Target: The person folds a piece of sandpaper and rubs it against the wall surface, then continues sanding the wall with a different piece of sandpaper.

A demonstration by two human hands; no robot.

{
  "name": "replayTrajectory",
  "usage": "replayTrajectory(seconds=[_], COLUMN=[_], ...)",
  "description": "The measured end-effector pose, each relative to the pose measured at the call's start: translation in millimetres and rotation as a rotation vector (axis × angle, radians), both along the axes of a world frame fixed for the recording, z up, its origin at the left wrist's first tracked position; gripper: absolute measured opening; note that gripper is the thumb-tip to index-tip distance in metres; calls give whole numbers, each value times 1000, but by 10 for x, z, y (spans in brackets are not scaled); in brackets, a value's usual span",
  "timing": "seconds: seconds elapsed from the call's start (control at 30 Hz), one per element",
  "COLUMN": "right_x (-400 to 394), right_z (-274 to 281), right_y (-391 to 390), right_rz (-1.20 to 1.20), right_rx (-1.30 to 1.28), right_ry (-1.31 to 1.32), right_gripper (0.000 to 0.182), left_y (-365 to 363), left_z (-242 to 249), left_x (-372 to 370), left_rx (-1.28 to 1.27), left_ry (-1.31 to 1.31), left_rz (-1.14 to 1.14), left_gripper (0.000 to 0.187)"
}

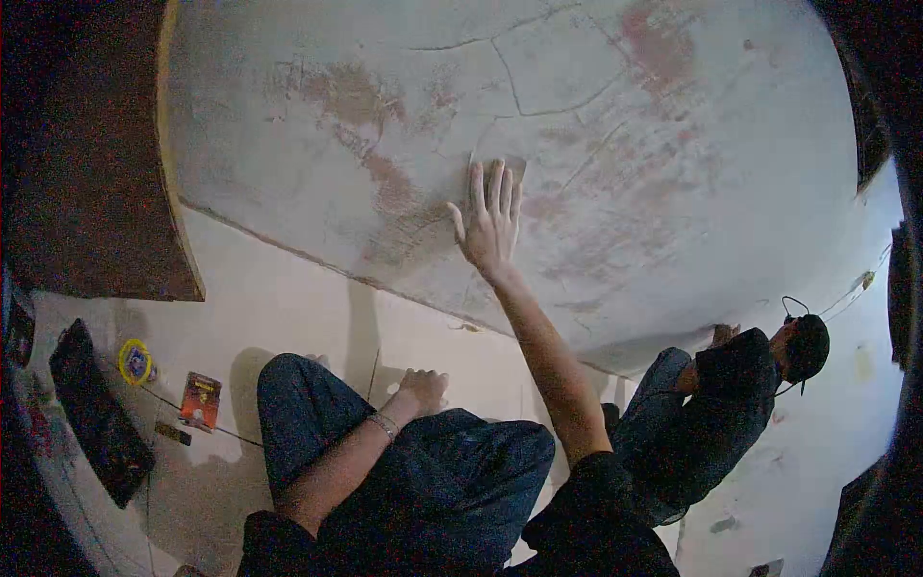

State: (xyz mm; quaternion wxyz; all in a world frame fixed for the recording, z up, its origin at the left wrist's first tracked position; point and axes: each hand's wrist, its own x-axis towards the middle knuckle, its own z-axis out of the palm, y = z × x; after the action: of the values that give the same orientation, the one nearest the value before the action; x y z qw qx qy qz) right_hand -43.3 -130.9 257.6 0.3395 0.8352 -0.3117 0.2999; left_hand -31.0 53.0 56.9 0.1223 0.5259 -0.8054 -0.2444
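Rough plaster fills most of what I see: a wall (577,144) in grey-white, patchy with reddish-brown blotches and crossed by thin cracks near the top. Judging from that, the surface looks only partly worked; the area around my palm and off to the right is mottled, and the cracks above are open, so I would say a good deal is left.

My right hand (490,226) is raised and laid flat on the wall, fingers (496,192) stretched out and slightly spread, thumb angled off to the left. It holds nothing; palm and fingertips seem to press on a blotchy patch just below where the cracks meet.

My left hand (421,388) rests low by my knee, curled loosely with the knuckles up. Whether something small sits inside it I cannot tell. A bracelet (383,423) circles that wrist.

On the pale floor (288,308) to my left lie a yellow tape (136,363), an orange packet (200,399) and a dark tray (96,418), all well apart from both hands.

Another person (731,404) in dark clothes and a cap crouches to my right, one hand near the foot of the wall.
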Motion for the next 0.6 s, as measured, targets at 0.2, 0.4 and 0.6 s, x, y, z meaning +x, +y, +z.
replayTrajectory(seconds=[0.2, 0.4, 0.6], right_x=[344, 24, -293], right_z=[709, 221, -9], right_y=[-48, 8, -66], right_rz=[63, -32, -71], right_rx=[-133, -52, -30], right_ry=[-53, 79, 390], right_gripper=[67, 69, 74], left_y=[58, -49, -54], left_z=[-180, -239, -147], left_x=[17, -31, 41], left_rx=[-214, -17, 58], left_ry=[139, 26, 17], left_rz=[9, -64, -84], left_gripper=[41, 50, 60])
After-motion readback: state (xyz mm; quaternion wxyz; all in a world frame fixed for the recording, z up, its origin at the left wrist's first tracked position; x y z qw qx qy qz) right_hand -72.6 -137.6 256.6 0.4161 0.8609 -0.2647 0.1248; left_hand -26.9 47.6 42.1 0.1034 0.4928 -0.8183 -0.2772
